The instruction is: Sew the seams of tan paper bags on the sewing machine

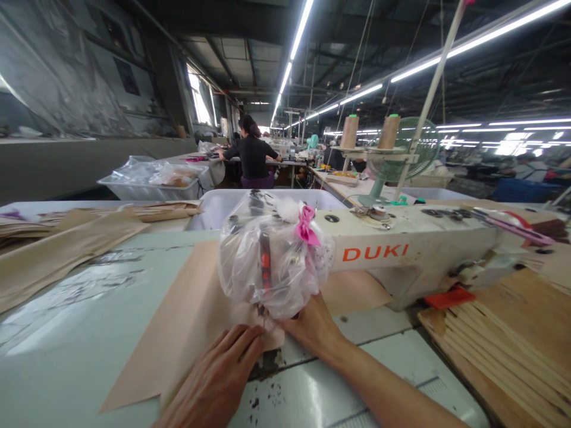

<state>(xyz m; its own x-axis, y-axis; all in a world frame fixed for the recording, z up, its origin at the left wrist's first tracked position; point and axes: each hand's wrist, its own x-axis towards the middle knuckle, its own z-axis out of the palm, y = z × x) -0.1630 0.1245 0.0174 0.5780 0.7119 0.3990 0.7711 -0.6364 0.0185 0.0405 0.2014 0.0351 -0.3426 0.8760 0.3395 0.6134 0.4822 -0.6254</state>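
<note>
Your fingers (250, 345) lie flat and spread on the tan fabric piece (187, 327); your left hand (214, 380) and right hand (312, 327) press it at the plastic-wrapped white sewing machine head (272, 261), near on the worktop (66, 345).

We are in a garment factory hall, our DUKI sewing machine (401, 255) on the tabletop (66, 351), thread cones (349, 132) on a stand, stacked tan fabric pieces (57, 249), long rows of workstations under strip lights (294, 41), another person (252, 156) seated ahead.
</note>
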